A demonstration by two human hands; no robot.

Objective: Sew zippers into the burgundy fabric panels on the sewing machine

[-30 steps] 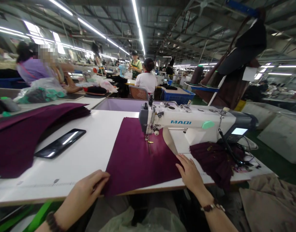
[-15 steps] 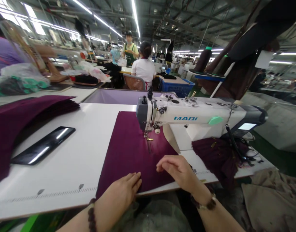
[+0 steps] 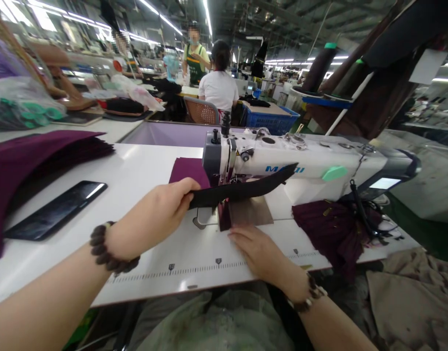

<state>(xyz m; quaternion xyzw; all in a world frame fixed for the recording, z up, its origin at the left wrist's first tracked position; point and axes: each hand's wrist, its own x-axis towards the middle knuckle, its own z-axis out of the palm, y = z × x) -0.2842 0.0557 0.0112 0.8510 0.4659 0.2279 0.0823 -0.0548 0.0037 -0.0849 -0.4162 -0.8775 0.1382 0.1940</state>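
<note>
My left hand (image 3: 152,219) reaches forward and inward, fingers curled into a firm pinch; my right hand (image 3: 258,253) sits lower, palm down, fingers loosely together.

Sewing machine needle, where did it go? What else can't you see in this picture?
- Needle of the sewing machine: head view, hidden behind the dark strip in the left hand.
- Blue label on the machine: head view, partly covered by the strip.
- Purple cloth: head view, partly hidden by the hand and strip.
- Black glossy slab: head view, too dark and glary to tell what it shows.
</note>
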